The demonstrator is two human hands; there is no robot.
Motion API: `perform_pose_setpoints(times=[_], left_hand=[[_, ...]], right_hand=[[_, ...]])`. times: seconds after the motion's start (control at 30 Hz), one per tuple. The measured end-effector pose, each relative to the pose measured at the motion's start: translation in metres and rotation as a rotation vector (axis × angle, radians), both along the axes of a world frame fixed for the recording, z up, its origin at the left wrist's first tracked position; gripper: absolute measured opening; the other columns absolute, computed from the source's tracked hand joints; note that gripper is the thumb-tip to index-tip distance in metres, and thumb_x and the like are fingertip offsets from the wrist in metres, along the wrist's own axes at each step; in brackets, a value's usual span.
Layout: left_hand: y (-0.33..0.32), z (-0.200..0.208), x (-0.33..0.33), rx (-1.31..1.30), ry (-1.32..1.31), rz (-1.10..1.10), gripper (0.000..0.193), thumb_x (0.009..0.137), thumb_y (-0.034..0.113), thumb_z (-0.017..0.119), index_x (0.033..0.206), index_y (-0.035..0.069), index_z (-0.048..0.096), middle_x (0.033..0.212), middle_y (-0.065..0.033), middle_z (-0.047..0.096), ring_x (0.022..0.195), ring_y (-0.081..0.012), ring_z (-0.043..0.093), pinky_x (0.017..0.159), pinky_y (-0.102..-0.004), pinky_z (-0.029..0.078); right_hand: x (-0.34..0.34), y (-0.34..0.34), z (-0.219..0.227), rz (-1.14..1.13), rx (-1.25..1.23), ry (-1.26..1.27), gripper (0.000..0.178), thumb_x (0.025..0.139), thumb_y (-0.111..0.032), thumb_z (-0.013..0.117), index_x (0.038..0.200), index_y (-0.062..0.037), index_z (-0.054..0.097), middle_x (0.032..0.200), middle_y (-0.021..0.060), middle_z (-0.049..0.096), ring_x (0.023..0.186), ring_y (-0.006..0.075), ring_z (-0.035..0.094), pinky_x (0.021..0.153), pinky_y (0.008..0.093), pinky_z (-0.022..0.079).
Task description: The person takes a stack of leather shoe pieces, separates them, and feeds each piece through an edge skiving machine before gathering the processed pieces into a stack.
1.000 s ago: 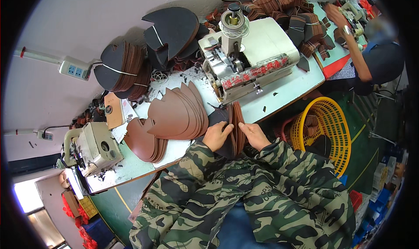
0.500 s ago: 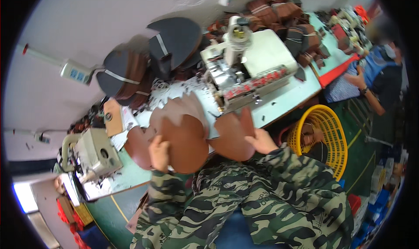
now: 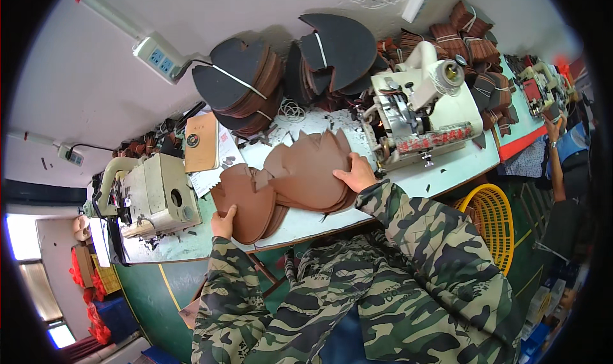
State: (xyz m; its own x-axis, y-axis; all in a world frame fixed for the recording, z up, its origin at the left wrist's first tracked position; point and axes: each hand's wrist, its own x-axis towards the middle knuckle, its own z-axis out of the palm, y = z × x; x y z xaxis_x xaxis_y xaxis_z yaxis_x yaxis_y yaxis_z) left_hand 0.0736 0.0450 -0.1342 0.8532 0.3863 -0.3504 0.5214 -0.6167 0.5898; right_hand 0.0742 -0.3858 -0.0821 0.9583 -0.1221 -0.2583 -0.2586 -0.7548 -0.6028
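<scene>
Two overlapping stacks of brown leather pieces, with rounded outlines and notched, pointed ends, lie on the pale worktable [image 3: 306, 225]. My left hand [image 3: 223, 223] is closed on the outer edge of the left leather stack [image 3: 246, 204], thumb on top and fingers mostly hidden. At the right edge of the right leather stack [image 3: 310, 172], my right hand [image 3: 356, 174] grips with its thumb over the top piece; the other fingers are partly hidden beside and under the edge. How many pieces each hand holds cannot be made out.
A sewing machine [image 3: 421, 108] stands behind right, another machine [image 3: 159, 195] at left. Tied bundles of dark-backed leather [image 3: 239, 76] lean against the wall. A yellow basket [image 3: 495, 227] sits on the floor at right. Beyond it a person's arm [image 3: 557, 163] reaches to another table.
The separate brown pieces, one in each hand, are now down among the stacks. My right hand has moved onto the right stack, my left to the left stack's edge. The view has turned left.
</scene>
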Motion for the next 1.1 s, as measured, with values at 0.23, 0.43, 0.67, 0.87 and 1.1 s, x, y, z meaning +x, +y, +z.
perform_pose_setpoints(times=[0.23, 0.43, 0.67, 0.87, 1.1], left_hand=[[-0.018, 0.012, 0.011, -0.214, -0.018, 0.075, 0.058, 0.069, 0.033, 0.080, 0.102, -0.009, 0.058, 0.093, -0.0171, 0.067, 0.083, -0.0245, 0.065, 0.076, -0.0324, 0.051], [-0.013, 0.001, 0.014, -0.251, -0.014, 0.071, 0.061, 0.072, 0.028, 0.079, 0.111, -0.010, 0.053, 0.105, -0.0204, 0.064, 0.093, -0.0263, 0.063, 0.082, -0.0338, 0.050], [-0.024, 0.009, 0.013, -0.258, -0.144, -0.064, 0.058, 0.072, 0.024, 0.079, 0.112, -0.009, 0.052, 0.105, -0.0192, 0.065, 0.093, -0.0280, 0.064, 0.084, -0.0370, 0.050], [-0.108, 0.006, -0.003, 0.016, -0.131, -0.134, 0.075, 0.067, 0.040, 0.077, 0.117, -0.007, 0.048, 0.107, -0.0283, 0.056, 0.103, -0.0421, 0.053, 0.090, -0.0466, 0.043], [-0.174, 0.016, -0.039, -0.293, -0.052, -0.281, 0.059, 0.083, 0.013, 0.062, 0.135, 0.005, 0.036, 0.104, -0.0229, 0.060, 0.089, -0.0354, 0.062, 0.072, -0.0434, 0.051]], right_hand=[[0.034, -0.006, -0.024, -0.462, 0.549, 0.342, 0.070, 0.066, -0.040, 0.079, 0.101, 0.0162, 0.058, 0.093, 0.0243, 0.066, 0.088, 0.0281, 0.066, 0.081, 0.0354, 0.051], [0.018, 0.017, -0.046, -0.358, 0.716, 0.056, 0.061, 0.070, -0.022, 0.080, 0.118, 0.0067, 0.055, 0.106, 0.0144, 0.065, 0.093, 0.0232, 0.063, 0.084, 0.0329, 0.050], [0.001, -0.002, 0.066, -0.349, 0.929, -0.128, 0.054, 0.072, -0.011, 0.077, 0.118, 0.0038, 0.053, 0.112, 0.0122, 0.061, 0.099, 0.0216, 0.060, 0.089, 0.0346, 0.048], [-0.018, -0.020, 0.135, -0.381, 1.407, -0.247, 0.043, 0.079, -0.007, 0.070, 0.117, 0.0028, 0.053, 0.109, 0.0122, 0.062, 0.094, 0.0198, 0.062, 0.086, 0.0329, 0.050], [-0.077, 0.040, 0.026, -0.821, 1.176, -0.116, 0.048, 0.077, -0.008, 0.072, 0.119, 0.0039, 0.052, 0.113, 0.0111, 0.061, 0.101, 0.0205, 0.058, 0.089, 0.0337, 0.046]])
